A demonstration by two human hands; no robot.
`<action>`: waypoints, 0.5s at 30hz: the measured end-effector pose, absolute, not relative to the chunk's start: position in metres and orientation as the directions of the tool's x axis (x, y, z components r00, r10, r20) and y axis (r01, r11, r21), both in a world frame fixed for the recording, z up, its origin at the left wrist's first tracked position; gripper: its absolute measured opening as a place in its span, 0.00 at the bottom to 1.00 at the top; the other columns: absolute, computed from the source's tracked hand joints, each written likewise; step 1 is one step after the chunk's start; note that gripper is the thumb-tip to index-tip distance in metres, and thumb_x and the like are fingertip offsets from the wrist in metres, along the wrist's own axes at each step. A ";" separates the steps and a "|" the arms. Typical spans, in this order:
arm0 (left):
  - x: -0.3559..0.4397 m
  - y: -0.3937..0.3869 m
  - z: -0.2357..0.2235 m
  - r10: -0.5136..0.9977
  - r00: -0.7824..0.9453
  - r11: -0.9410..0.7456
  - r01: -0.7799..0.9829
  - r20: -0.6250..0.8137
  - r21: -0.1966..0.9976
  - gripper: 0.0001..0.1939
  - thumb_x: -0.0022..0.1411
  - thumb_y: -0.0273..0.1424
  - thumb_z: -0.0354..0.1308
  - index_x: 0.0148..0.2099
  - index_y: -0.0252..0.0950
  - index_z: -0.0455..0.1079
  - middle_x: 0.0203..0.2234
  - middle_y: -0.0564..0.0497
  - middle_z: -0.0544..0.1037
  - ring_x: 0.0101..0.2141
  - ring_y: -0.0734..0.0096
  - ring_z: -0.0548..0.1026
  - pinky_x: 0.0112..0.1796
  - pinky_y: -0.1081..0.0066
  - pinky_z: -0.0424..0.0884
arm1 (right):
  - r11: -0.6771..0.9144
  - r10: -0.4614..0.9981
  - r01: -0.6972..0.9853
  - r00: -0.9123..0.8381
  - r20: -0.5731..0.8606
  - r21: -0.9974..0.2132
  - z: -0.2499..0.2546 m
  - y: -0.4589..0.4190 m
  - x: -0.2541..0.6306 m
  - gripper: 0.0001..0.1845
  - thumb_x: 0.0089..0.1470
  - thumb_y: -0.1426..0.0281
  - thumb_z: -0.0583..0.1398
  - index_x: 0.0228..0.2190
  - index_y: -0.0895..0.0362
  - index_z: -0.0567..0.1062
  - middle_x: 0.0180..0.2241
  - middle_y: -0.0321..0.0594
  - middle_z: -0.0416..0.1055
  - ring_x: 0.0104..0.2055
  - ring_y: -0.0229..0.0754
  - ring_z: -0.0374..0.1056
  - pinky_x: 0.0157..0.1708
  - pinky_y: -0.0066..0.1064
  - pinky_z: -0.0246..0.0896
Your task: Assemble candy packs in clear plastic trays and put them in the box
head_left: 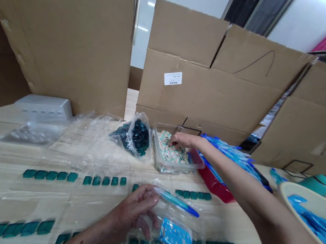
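My left hand (pixel 141 205) grips the edge of a clear plastic tray (pixel 197 227) above the table. In the tray are a blue pen-shaped piece (pixel 177 201) and a blue card with white dots (pixel 176 237). My right hand (pixel 182 139) reaches into a clear plastic container (pixel 171 170), its fingers bent down among many small pale pieces (pixel 170 152) with pink and green marks. Whatever those fingertips hold is hidden. Left of the container lies an open clear bag (pixel 140 134) of dark teal pieces.
Rows of teal blocks (pixel 51 175) lie across the wooden table (pixel 100 198). A red bin (pixel 213 180) of blue pen-shaped pieces stands under my right forearm. At the right is a cream tub (pixel 292 196) holding blue items. Cardboard (pixel 207 89) walls the back.
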State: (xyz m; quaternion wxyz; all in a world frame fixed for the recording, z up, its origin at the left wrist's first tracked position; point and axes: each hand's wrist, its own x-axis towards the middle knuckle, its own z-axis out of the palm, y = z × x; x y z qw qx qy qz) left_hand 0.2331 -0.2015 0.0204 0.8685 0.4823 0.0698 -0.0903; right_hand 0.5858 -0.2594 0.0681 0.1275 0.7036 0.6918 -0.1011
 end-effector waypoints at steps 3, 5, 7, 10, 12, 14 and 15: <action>0.233 -0.202 0.018 -0.081 0.975 0.524 0.220 -0.209 0.823 0.20 0.57 0.41 0.56 0.48 0.37 0.60 0.33 0.49 0.68 0.25 0.72 0.72 0.16 0.78 0.65 | 0.027 0.964 0.999 -0.014 -0.266 0.044 0.065 -0.269 0.587 0.09 0.49 0.74 0.59 0.34 0.58 0.76 0.36 0.43 0.74 0.37 0.40 0.68 0.36 0.25 0.56; 0.233 -0.202 0.016 -0.085 0.975 0.524 0.218 -0.204 0.824 0.20 0.57 0.41 0.56 0.49 0.38 0.60 0.32 0.49 0.68 0.25 0.72 0.72 0.16 0.77 0.65 | 0.033 0.972 0.998 -0.021 -0.235 0.050 0.064 -0.274 0.586 0.09 0.51 0.72 0.58 0.36 0.58 0.76 0.37 0.43 0.74 0.38 0.40 0.67 0.37 0.26 0.57; 0.233 -0.202 0.017 -0.094 0.977 0.517 0.214 -0.193 0.829 0.21 0.57 0.41 0.56 0.50 0.38 0.59 0.32 0.49 0.68 0.25 0.72 0.72 0.17 0.77 0.65 | 0.030 0.979 0.998 -0.018 -0.203 0.058 0.065 -0.278 0.582 0.09 0.53 0.71 0.58 0.36 0.58 0.76 0.37 0.44 0.73 0.40 0.41 0.67 0.37 0.27 0.57; 0.233 -0.201 0.020 -0.088 0.976 0.509 0.214 -0.197 0.834 0.21 0.56 0.41 0.56 0.49 0.38 0.60 0.34 0.49 0.68 0.25 0.73 0.72 0.17 0.79 0.64 | 0.028 0.986 0.998 -0.018 -0.168 0.057 0.067 -0.283 0.576 0.10 0.55 0.70 0.56 0.38 0.57 0.76 0.38 0.46 0.72 0.41 0.42 0.67 0.38 0.27 0.57; 0.234 -0.201 0.021 -0.087 0.975 0.510 0.220 -0.205 0.832 0.20 0.56 0.41 0.57 0.48 0.38 0.60 0.35 0.49 0.67 0.25 0.73 0.73 0.16 0.80 0.63 | 0.023 0.988 0.998 -0.014 -0.156 0.052 0.069 -0.285 0.572 0.11 0.55 0.70 0.56 0.39 0.57 0.75 0.39 0.46 0.72 0.42 0.42 0.66 0.39 0.28 0.57; 0.234 -0.201 0.021 -0.089 0.975 0.509 0.220 -0.203 0.832 0.20 0.56 0.41 0.56 0.48 0.38 0.60 0.35 0.49 0.67 0.25 0.73 0.73 0.16 0.79 0.64 | 0.003 0.988 0.999 0.004 -0.154 0.044 0.069 -0.288 0.569 0.11 0.55 0.70 0.56 0.39 0.57 0.75 0.40 0.45 0.71 0.42 0.42 0.66 0.40 0.28 0.56; 0.234 -0.201 0.021 -0.091 0.976 0.508 0.217 -0.199 0.833 0.20 0.56 0.41 0.56 0.48 0.38 0.60 0.35 0.49 0.67 0.25 0.73 0.73 0.16 0.79 0.64 | -0.008 0.988 0.999 0.014 -0.156 0.036 0.069 -0.288 0.568 0.10 0.55 0.71 0.56 0.38 0.57 0.75 0.40 0.45 0.72 0.42 0.42 0.66 0.40 0.28 0.56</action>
